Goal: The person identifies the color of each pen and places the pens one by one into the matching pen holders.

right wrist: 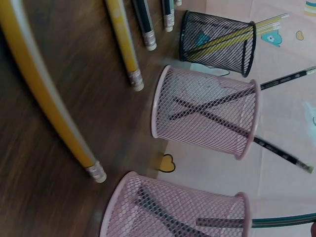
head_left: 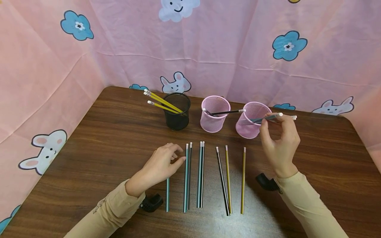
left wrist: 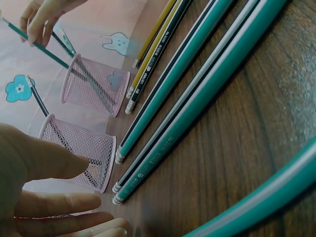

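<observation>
On the brown table, the left hand has fingers loosely parted, holding nothing; the right hand pinches a green pencil, its lower end inside the right pink cup, best lowered to the base before release. That cup holds a second pencil; the middle pink cup, black pencils; the left black cup, yellow pencils. Loose pencils lie nearer.

Left hand: extended beside near pink cup. Right hand: pinching green pencil at far pink cup. Striped pencils: lying on worktop.
</observation>
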`<state>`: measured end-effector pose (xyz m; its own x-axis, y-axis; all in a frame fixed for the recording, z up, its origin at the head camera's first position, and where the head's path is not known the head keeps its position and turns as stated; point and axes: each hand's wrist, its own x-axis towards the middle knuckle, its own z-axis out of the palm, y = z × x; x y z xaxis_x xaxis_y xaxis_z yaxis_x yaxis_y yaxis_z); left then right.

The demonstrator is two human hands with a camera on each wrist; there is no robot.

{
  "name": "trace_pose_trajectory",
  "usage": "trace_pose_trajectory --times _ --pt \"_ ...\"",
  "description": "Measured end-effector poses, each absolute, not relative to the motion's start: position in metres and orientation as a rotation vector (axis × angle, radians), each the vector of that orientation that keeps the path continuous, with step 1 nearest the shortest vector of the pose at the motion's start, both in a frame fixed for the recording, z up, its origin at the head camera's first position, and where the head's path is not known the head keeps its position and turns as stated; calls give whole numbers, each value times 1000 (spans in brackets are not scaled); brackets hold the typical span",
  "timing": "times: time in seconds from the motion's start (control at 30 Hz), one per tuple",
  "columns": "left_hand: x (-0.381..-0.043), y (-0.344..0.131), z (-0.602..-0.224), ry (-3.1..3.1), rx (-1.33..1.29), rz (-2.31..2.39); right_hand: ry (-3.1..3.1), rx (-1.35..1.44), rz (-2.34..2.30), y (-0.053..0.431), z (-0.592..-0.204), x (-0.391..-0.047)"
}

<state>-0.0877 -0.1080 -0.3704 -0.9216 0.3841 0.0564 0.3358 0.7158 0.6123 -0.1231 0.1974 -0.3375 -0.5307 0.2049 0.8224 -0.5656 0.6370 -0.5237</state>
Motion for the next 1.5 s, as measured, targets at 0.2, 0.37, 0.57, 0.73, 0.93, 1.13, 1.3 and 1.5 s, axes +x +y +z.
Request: trace_pose_trajectory --times 0.2,0.37,0.57,0.73,0.93,1.13,1.3,1.5 --pt "-88 -107 -371 2832 594 987 -1971 291 1021 203 -344 -127" --pt "-88 -107 -371 2833 586 989 -2014 272 1030 208 -349 -129" --pt "-88 -106 -372 2843 582 989 -2047 239 1060 213 -356 -133" --pt "-88 -106 -372 2837 578 990 -2076 198 1116 217 -359 -133" --pt "-88 -106 -372 2848 583 998 -2089 89 1191 219 -358 -131" --pt "-88 -105 -372 2841 571 994 -2085 32 1253 221 -358 -129" --pt "-88 -106 -372 2841 568 994 -2095 -2 1299 229 -363 -129" --pt "-87 -106 -372 2836 565 994 -2120 -55 1297 234 -363 -128"
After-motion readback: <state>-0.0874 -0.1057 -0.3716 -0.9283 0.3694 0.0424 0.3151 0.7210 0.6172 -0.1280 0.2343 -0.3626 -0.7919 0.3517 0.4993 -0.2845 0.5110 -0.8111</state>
